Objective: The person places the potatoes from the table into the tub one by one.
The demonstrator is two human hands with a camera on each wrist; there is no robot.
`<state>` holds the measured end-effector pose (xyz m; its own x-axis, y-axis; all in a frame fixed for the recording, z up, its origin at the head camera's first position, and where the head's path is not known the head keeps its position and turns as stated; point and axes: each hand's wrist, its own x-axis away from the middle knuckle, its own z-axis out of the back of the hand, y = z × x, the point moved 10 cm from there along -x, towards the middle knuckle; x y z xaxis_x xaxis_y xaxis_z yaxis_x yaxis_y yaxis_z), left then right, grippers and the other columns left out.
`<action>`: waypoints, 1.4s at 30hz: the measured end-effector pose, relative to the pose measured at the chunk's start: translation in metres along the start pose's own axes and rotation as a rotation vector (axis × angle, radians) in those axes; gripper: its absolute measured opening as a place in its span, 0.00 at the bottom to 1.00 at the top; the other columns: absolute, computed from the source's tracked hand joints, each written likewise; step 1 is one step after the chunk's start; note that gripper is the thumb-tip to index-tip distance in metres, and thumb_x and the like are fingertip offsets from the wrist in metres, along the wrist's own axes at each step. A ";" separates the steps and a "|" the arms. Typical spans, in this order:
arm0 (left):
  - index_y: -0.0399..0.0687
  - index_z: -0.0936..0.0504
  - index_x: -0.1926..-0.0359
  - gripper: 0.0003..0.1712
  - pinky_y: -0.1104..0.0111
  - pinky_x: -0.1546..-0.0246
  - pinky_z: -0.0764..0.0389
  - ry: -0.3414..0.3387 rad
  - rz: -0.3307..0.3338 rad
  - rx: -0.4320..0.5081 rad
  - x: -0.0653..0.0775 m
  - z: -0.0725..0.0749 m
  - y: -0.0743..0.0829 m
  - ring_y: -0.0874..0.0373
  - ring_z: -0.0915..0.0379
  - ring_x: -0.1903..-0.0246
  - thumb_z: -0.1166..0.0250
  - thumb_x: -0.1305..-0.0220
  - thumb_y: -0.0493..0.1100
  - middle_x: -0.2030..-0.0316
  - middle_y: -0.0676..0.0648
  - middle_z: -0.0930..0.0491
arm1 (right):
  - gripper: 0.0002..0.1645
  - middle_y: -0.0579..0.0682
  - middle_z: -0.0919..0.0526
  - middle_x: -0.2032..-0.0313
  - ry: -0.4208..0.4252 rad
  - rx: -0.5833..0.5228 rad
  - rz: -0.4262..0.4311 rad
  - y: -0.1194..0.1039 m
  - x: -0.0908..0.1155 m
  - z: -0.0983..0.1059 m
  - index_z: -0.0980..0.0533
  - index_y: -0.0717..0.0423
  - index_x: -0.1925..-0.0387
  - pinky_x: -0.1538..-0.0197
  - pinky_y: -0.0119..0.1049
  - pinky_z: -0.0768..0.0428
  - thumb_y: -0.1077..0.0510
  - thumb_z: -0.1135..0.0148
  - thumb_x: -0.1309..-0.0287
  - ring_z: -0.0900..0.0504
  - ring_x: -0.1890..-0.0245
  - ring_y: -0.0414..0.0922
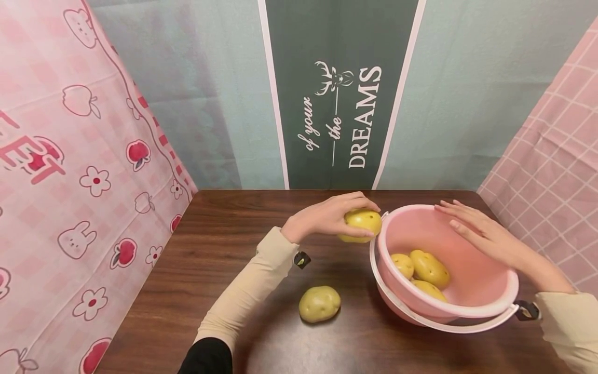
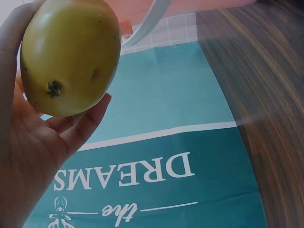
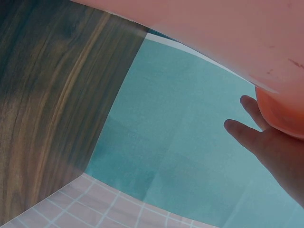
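Note:
My left hand grips a yellow potato above the table, just left of the pink bucket's rim. The left wrist view shows this potato up close, fingers and thumb curled about it. Over the far right side of the bucket lies my right hand, its fingers straight along the rim. In the right wrist view, that hand is partly cut off beside the bucket wall. Three potatoes lie inside the bucket. Another potato rests on the table, left of the bucket.
The bucket's white handle hangs down along its near side. Dark wood grain covers the table. Behind it hangs a green cloth with lettering; pink patterned cloths flank both sides.

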<state>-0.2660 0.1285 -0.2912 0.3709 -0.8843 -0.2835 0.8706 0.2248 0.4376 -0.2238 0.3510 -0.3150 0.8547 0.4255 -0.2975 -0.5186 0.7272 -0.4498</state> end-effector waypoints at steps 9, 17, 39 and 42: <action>0.59 0.27 0.45 0.31 0.80 0.59 0.31 -0.010 0.004 0.004 -0.001 0.001 0.003 0.72 0.36 0.58 0.37 0.48 0.65 0.55 0.61 0.30 | 0.27 0.39 0.42 0.33 -0.002 -0.003 0.001 0.001 0.000 -0.001 0.34 0.50 0.37 0.38 0.17 0.59 0.64 0.49 0.37 0.55 0.32 0.26; 0.57 0.26 0.45 0.32 0.80 0.59 0.31 -0.007 -0.002 0.005 -0.002 0.002 0.006 0.72 0.36 0.58 0.37 0.48 0.64 0.55 0.61 0.30 | 0.27 0.53 0.39 0.33 0.006 0.002 0.002 0.001 -0.001 -0.001 0.34 0.51 0.36 0.38 0.17 0.59 0.64 0.49 0.37 0.55 0.32 0.26; 0.57 0.27 0.45 0.31 0.81 0.58 0.32 0.006 -0.025 0.021 -0.005 0.002 0.010 0.72 0.36 0.58 0.37 0.48 0.64 0.55 0.61 0.30 | 0.27 0.59 0.39 0.34 -0.005 -0.014 -0.021 0.000 0.002 -0.002 0.35 0.50 0.36 0.38 0.16 0.60 0.63 0.50 0.37 0.56 0.33 0.25; 0.57 0.27 0.45 0.31 0.81 0.57 0.32 0.009 -0.034 0.018 -0.007 0.002 0.012 0.73 0.37 0.57 0.37 0.48 0.64 0.55 0.61 0.30 | 0.28 0.59 0.39 0.34 -0.005 -0.012 -0.021 0.000 0.003 -0.002 0.35 0.50 0.35 0.38 0.16 0.60 0.63 0.50 0.37 0.56 0.33 0.24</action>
<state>-0.2585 0.1363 -0.2825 0.3440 -0.8877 -0.3061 0.8770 0.1873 0.4426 -0.2217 0.3515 -0.3172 0.8656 0.4127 -0.2837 -0.5006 0.7295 -0.4661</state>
